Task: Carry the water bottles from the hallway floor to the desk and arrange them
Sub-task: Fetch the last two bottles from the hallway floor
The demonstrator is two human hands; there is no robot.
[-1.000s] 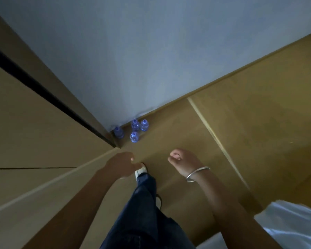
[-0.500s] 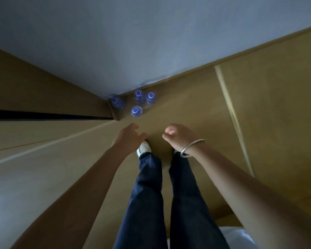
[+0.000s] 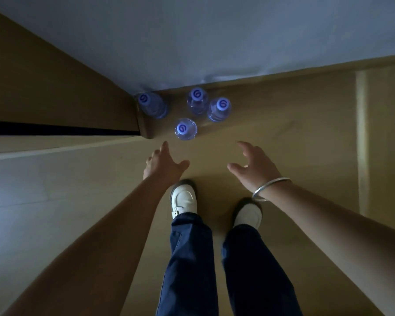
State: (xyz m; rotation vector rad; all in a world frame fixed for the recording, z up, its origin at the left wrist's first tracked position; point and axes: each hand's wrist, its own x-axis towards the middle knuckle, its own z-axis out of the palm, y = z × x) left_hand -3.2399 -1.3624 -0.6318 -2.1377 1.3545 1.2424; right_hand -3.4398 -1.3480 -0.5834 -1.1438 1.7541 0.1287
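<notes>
Looking straight down, I see four water bottles standing upright on the hallway floor (image 3: 283, 156), gathered in its far corner where the pale wall (image 3: 214, 37) meets a wooden panel (image 3: 55, 87). The leftmost bottle (image 3: 152, 106) sits tight in that corner against the panel's edge. Two more, the middle bottle (image 3: 197, 100) and the right bottle (image 3: 219, 109), stand just beside each other along the foot of the wall, apparently touching. The nearest bottle (image 3: 185, 128) stands alone, a little out from the wall, between the others and me.

My left hand (image 3: 163, 164) reaches forward with fingers spread and thumb out, empty, near that nearest bottle but apart from it. My right hand (image 3: 254, 166) is likewise spread wide and empty, fingers curved, hanging over bare floor short of the right bottle. A silver bangle (image 3: 270, 189) circles the right wrist. Below the hands, two white shoes (image 3: 184, 199) and dark blue trouser legs (image 3: 189, 270) stand on the floor.
</notes>
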